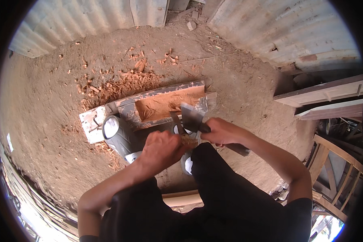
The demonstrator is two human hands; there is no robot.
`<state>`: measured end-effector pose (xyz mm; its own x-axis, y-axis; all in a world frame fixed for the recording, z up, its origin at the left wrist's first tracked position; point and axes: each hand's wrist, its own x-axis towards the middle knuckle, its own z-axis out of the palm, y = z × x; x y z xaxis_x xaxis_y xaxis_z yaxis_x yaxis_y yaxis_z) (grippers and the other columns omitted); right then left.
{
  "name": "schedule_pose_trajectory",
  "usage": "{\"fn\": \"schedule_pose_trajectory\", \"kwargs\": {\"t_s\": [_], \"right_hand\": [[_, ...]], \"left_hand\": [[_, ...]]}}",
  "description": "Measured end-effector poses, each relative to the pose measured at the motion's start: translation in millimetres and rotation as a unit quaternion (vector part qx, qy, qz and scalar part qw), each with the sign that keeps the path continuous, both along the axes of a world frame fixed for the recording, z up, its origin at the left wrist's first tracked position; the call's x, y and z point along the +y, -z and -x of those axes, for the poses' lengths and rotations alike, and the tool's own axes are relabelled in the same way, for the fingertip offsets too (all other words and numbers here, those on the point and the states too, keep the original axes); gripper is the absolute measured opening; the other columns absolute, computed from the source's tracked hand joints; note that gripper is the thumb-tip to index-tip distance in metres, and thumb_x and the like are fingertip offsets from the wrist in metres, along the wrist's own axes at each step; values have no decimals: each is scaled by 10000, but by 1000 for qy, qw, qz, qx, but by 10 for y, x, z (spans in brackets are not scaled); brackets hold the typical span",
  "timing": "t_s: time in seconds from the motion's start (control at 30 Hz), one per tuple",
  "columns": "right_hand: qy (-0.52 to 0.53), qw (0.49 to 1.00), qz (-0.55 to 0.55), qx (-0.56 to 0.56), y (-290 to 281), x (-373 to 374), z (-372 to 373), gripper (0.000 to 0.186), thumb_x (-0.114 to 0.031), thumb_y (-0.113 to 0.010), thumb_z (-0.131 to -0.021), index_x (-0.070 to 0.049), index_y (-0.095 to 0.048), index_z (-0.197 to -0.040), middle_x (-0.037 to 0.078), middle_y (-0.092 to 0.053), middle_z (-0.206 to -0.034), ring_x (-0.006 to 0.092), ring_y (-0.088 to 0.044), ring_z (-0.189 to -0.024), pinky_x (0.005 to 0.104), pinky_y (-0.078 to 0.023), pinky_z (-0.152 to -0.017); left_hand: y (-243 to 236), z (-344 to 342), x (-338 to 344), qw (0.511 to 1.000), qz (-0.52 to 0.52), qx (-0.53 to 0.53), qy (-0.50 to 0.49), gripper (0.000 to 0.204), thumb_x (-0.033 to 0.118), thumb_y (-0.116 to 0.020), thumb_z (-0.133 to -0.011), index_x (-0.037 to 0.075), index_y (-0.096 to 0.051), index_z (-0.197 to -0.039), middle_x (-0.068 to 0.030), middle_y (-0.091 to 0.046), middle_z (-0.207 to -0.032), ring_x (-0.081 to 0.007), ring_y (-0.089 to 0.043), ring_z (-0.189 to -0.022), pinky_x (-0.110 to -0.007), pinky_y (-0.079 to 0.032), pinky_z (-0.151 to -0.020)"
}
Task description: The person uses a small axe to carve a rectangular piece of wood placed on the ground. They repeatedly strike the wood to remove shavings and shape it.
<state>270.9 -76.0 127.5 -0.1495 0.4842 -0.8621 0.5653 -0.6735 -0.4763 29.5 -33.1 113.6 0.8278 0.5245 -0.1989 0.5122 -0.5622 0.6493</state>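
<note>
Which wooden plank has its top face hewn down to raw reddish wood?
The plank on the ground under the hatchet blade; its middle is bare reddish-brown wood. The planks at right keep whole, weathered faces.

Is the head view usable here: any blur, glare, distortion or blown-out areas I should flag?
Head view: strong fisheye bending, with a black rim and the corrugated metal sheets curving; daylight is soft and even on the dirt ground; the lower left and right corners are blown out; the hatchet in the right hand looks slightly smeared; the left hand and the plank are reasonably sharp.
</note>
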Motion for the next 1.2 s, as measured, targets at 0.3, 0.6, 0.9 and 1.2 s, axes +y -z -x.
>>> {"fn": "schedule_pose_trajectory", "kwargs": {"t_s": [0.3,0.6,0.9,1.2], "right_hand": [[171,984,21,55,-297,262,-182,219,-134,-591,-936,-28,-473,-785,9,-492,-598,108,-495,-453,292,-400,-413],[-74,991,93,68,13,133,63,205,-192,-622,-924,-4,-560,-871,66,-592,-637,139,-568,-486,271,-438,-452],[221,967,95,83,-115,104,-229,170,-150,-625,-908,-38,-513,-847,19,-472,-594,116,-460,-458,305,-367,-425],[278,951,104,87,-77,73,-364,208,-154,-635,-892,-70,-472,-795,20,-472,-617,124,-462,-469,316,-372,-429]], "left_hand": [[156,110,27,995,-10,-93,14,399,376,-683,-946,33,-624,-749,-137,-605,-549,-323,-639,-495,-430,-502,-468],[420,178,-98,990,4,-70,125,212,220,-677,-899,48,-638,-780,-146,-636,-617,-314,-681,-579,-432,-538,-519],[160,283,127,989,52,-107,85,118,144,-693,-862,62,-608,-870,-104,-659,-754,-281,-688,-745,-415,-555,-633],[542,234,661,811,353,-304,-353,249,204,-660,-992,79,-522,-827,14,-599,-885,-70,-505,-794,-256,-422,-712]]}}
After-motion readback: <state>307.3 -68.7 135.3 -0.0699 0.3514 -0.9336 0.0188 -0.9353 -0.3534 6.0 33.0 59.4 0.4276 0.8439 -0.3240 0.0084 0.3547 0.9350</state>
